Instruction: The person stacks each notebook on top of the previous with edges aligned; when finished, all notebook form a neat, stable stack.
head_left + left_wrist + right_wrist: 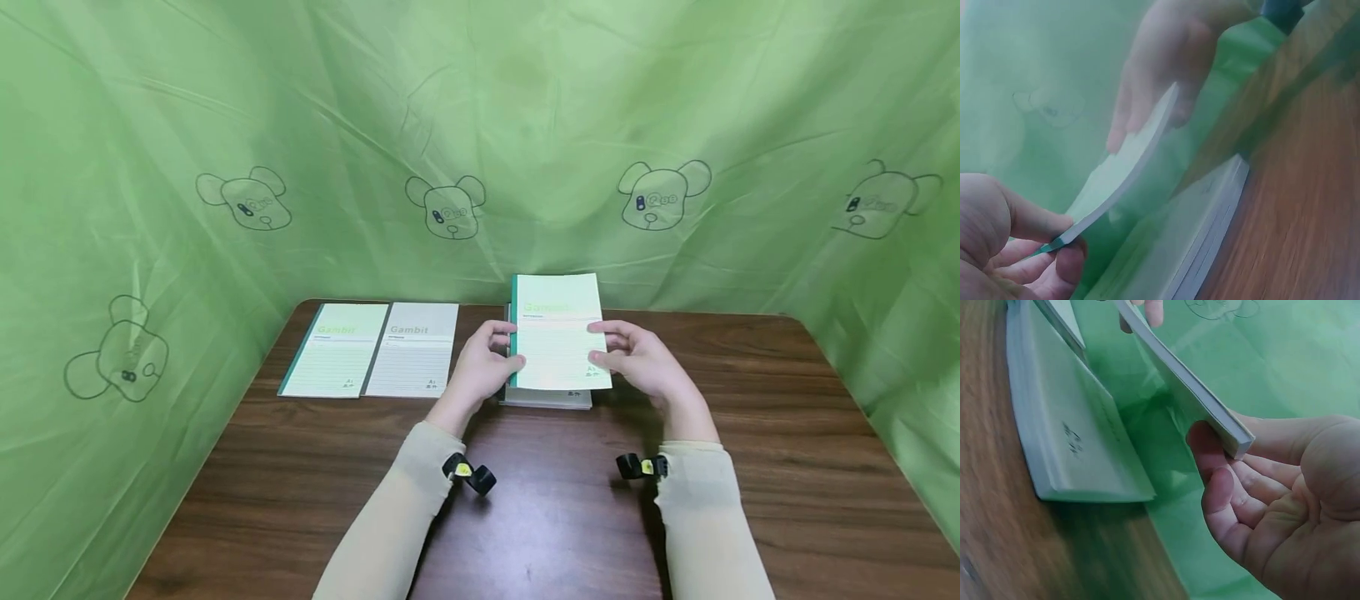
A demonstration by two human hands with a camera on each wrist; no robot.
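Note:
My left hand [486,362] and right hand [645,358] hold a green-spined notebook [557,333] between them, one at each long side. In the left wrist view, the left thumb and fingers pinch the green spine edge of the notebook [1116,175], which bows slightly. The right wrist view shows the right thumb and fingers pinching the opposite edge of the notebook [1197,394]. It is raised above a stack of notebooks [547,399], apart from it in both wrist views. The held notebook hides most of the stack in the head view.
To the left, a green-spined notebook [333,354] and a grey notebook [412,350] lie side by side on the brown wooden table [360,467]. A green curtain [525,125] with printed bear faces hangs behind the table and along its sides.

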